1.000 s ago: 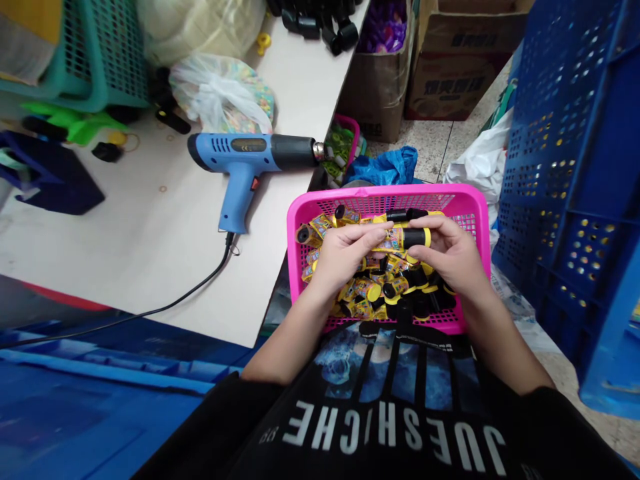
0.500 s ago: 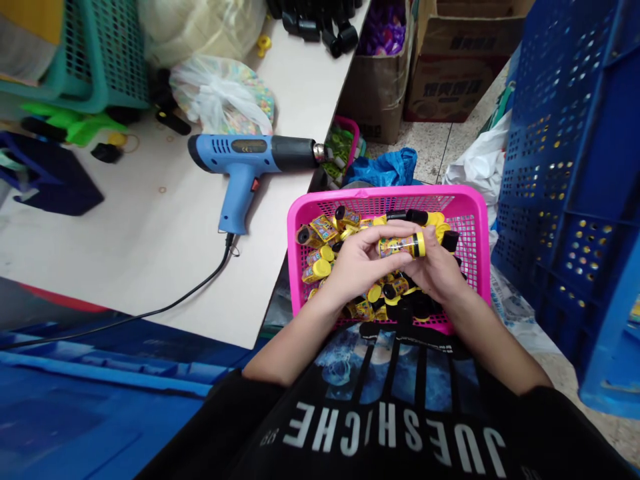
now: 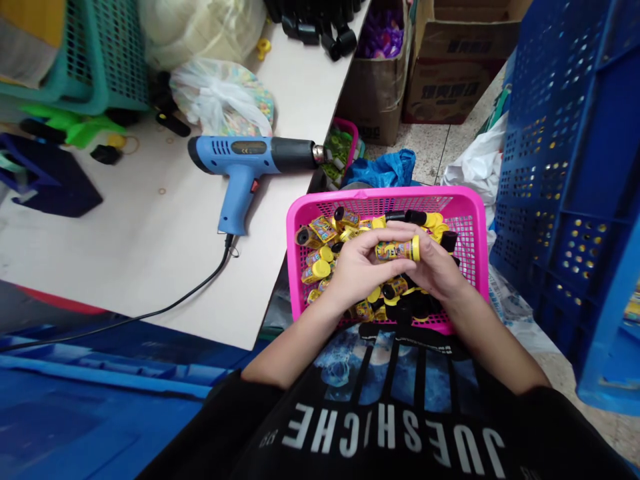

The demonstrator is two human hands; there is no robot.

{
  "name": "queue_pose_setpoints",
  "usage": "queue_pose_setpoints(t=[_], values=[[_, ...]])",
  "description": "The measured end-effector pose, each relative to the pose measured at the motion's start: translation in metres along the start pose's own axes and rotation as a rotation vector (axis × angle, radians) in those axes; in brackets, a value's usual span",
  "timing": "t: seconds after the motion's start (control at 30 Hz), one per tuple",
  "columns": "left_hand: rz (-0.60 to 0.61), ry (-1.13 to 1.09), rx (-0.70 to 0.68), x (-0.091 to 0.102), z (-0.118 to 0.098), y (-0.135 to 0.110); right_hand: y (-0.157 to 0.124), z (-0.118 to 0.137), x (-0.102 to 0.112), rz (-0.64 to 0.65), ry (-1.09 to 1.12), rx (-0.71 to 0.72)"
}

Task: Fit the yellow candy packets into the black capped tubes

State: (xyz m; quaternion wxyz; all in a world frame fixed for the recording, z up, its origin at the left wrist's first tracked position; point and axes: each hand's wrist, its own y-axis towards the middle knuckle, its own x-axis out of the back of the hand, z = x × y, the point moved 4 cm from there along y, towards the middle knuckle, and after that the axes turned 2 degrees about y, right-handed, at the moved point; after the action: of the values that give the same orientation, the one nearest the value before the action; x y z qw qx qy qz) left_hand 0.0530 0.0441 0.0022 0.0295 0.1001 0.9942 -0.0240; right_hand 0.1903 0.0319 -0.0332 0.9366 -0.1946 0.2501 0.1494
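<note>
A small labelled tube (image 3: 397, 251) with a yellow cap lies crosswise between both hands, over the middle of the pink basket. The left hand (image 3: 357, 267) is closed around its left end, fingers curled over the top. The right hand (image 3: 437, 267) cups it from the right and below, with the yellow cap showing past the fingers. Both grips are shut on the tube and the hands sit close together, which looks steady and leaves the label facing up and in view. Under the hands, more tubes (image 3: 316, 270) with yellow or black caps lie heaped in the pink basket (image 3: 380, 195). Upper left of the basket, a blue heat gun (image 3: 245, 157) lies on its side on a white table (image 3: 125, 220), its black cord (image 3: 165, 310) running to the lower left. Black pieces (image 3: 310, 23) are piled at the top of the table. A blue crate (image 3: 565, 167) stands at the right edge, a cardboard box (image 3: 375, 93) at top centre, and a teal crate (image 3: 107, 67) at upper left.
</note>
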Motion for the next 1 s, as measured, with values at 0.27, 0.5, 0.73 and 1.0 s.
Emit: queue_pose_setpoints(t=[0.27, 0.5, 0.73, 1.0], values=[[-0.028, 0.020, 0.073, 0.002, 0.006, 0.000, 0.005, 0.000, -0.003, 0.039, 0.019, 0.001], [0.132, 0.044, 0.015, 0.007, 0.000, 0.002, 0.006, 0.000, 0.003, 0.139, -0.048, 0.000], [0.035, 0.361, -0.151, 0.049, -0.045, 0.004, 0.016, 0.046, 0.003, 0.061, -0.479, 0.108], [-0.078, 1.203, -0.067, 0.099, -0.006, -0.003, 0.019, 0.034, 0.028, -0.093, -1.714, 0.081]])
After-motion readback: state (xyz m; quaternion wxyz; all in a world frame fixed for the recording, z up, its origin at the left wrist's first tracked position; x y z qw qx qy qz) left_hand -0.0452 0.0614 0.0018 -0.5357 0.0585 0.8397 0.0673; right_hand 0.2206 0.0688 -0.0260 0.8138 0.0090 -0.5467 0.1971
